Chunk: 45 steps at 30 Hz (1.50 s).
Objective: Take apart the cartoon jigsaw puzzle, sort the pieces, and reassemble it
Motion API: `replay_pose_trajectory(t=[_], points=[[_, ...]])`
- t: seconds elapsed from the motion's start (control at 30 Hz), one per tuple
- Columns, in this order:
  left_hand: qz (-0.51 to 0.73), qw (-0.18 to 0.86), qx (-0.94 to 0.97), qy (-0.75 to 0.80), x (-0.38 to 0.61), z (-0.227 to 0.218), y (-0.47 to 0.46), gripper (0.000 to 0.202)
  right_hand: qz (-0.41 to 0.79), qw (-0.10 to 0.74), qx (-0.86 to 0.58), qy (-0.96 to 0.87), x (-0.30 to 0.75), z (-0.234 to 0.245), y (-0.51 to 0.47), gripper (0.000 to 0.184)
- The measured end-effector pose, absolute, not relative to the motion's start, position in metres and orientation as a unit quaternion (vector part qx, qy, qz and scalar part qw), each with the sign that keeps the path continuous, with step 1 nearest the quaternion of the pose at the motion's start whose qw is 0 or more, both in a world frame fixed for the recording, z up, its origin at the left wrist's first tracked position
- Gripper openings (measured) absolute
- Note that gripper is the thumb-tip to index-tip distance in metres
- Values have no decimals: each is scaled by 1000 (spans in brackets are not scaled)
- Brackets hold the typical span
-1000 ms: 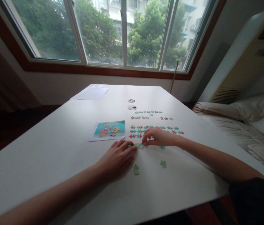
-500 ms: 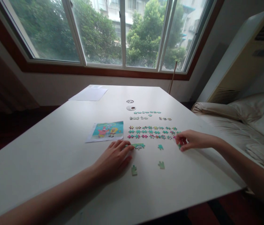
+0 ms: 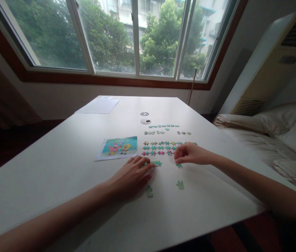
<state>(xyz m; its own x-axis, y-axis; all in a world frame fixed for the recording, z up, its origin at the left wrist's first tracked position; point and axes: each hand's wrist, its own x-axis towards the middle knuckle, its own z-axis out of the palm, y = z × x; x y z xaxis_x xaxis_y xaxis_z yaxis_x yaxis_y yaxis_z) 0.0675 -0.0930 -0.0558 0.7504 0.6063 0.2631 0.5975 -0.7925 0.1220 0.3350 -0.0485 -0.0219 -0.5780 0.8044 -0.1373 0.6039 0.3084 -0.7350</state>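
My left hand (image 3: pixel 137 171) lies on the table with its fingers spread, the fingertips resting on a joined strip of jigsaw pieces (image 3: pixel 158 163) and partly covering it. My right hand (image 3: pixel 191 154) is pinched just above a loose green edge piece (image 3: pixel 179 166). A puzzle piece seen between its fingers earlier is now hidden by them. Nearer to me lie two pale green pieces, one (image 3: pixel 150 191) beside my left hand and the other (image 3: pixel 180 184) farther right. Behind the hands are rows of loose jigsaw pieces (image 3: pixel 160 148), their right end partly covered by my right hand.
A cartoon reference picture (image 3: pixel 120 145) lies left of the pieces. More pieces (image 3: pixel 164 125) form rows farther back, near two round table inserts (image 3: pixel 145 121). White paper (image 3: pixel 99 106) rests at the far left. A sofa (image 3: pixel 263 129) stands right of the white table (image 3: pixel 45 178).
My right hand has moved left from the right end of the rows, and the green piece there is gone from the table. My left hand's fingers have slid slightly right along the strip.
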Motion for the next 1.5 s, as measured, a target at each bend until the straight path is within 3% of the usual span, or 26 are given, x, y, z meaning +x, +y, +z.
replay_pose_trajectory(t=[0.33, 0.97, 1.07, 1.27, 1.5], points=[[143, -1, 940, 309, 79, -57, -85, 27, 328, 229, -463, -791, 290, -52, -45, 22], [144, 7, 940, 311, 80, -61, -88, 31, 168, 181, -402, -882, 291, -52, -44, 21], [147, 4, 935, 322, 79, -61, -89, 29, 179, 176, -401, -881, 297, -42, -23, 21], [149, 6, 931, 333, 76, -59, -90, 25, 64, 153, -509, -845, 320, -36, 62, 20], [146, 5, 931, 334, 75, -55, -90, 26, 82, 111, -513, -847, 318, -49, 115, 25]])
